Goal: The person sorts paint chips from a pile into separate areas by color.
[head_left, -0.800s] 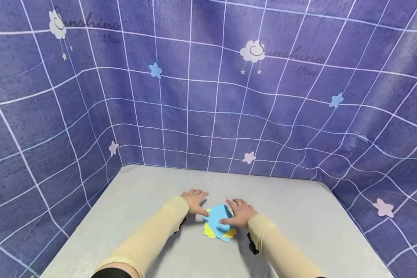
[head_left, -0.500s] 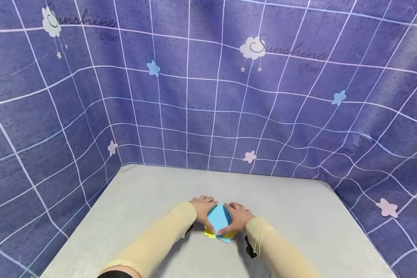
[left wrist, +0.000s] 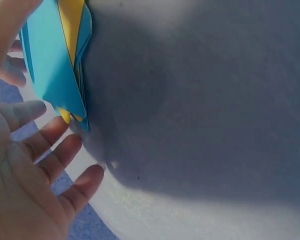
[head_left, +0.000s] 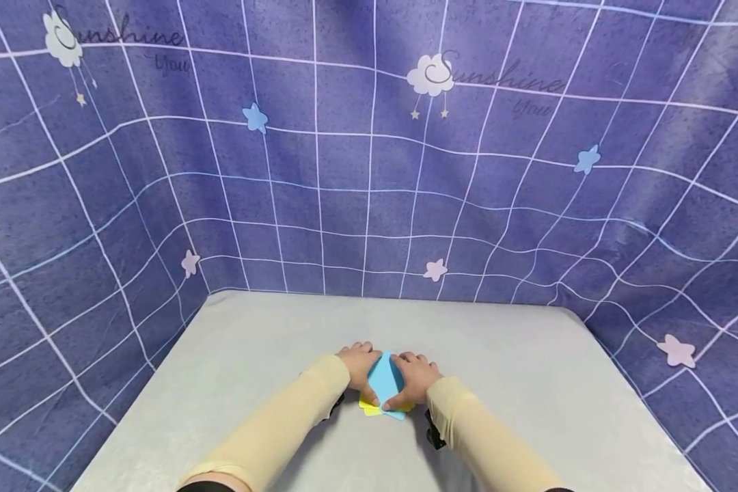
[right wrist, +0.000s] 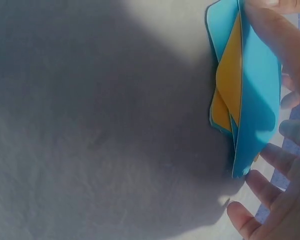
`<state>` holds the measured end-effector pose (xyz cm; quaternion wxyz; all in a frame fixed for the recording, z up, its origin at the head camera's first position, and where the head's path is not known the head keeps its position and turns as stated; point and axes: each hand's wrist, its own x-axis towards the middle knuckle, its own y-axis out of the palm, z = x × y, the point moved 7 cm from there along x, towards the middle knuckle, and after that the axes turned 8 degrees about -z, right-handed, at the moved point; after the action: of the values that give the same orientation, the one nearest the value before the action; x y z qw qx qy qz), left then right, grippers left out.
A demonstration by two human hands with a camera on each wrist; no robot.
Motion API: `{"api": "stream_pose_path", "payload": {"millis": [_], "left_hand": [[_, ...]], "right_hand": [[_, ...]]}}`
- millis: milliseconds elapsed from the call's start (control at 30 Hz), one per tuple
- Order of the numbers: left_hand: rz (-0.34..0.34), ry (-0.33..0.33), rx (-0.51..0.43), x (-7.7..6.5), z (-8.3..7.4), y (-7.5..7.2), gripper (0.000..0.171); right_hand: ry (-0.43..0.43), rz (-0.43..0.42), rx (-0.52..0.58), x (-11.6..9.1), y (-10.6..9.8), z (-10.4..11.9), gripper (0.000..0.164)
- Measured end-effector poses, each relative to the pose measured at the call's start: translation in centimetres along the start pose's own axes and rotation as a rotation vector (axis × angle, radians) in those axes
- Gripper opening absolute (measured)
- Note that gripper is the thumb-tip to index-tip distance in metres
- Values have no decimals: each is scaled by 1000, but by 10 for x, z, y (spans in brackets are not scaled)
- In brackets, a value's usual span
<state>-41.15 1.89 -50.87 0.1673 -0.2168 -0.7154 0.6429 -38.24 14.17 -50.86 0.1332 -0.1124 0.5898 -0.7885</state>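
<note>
Head view, blue card, long axis forward

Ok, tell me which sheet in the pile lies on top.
The blue sheet between the left hand and the right hand: its face shows broadly, while yellow corners and another blue corner stick out from beneath it.

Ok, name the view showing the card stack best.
Right wrist: the blue and yellow card stack looms large, its layered edges clear. Left wrist: similarly close, but cropped more at the top. Head: small, from above, partly hidden by the left hand and right hand.
</note>
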Motion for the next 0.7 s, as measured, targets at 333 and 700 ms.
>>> {"api": "stream_pose_path", "payload": {"millis": [333,700], "left_hand": [[-23,-3,-76,-1,0,1,98],[-49,19,-88,1,3,-2,111]], "right_hand": [[-19,-41,54,-4,1,0,109],[-99,-72,44,2,-4,9,123]]}}
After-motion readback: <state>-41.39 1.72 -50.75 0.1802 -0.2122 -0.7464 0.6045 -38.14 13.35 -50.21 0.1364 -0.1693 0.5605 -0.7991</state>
